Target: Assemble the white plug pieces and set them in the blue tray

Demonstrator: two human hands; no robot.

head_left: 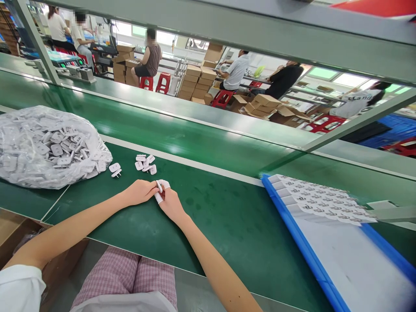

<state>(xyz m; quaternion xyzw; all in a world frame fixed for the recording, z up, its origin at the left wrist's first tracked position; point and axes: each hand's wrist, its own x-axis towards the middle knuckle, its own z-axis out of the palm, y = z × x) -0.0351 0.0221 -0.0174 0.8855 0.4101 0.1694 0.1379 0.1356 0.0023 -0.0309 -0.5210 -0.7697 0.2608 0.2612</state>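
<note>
My two hands meet on the green bench in front of me. My left hand (140, 192) is curled, its fingertips pinching a small white plug part (159, 186). My right hand (169, 203) is closed too, with white finger cots on the fingertips, touching the same part. A small pile of white plug parts (145, 163) lies just beyond my hands. Two more plug parts (115, 169) lie to its left. A clear plastic bag (45, 147) full of such parts sits at the far left.
A blue tray (305, 247) with a white sheet and rows of small parts (320, 201) lies at the right. A green conveyor belt (182, 134) runs behind the bench. A cardboard box (13, 229) stands at lower left. Other people sit among stacked cartons beyond.
</note>
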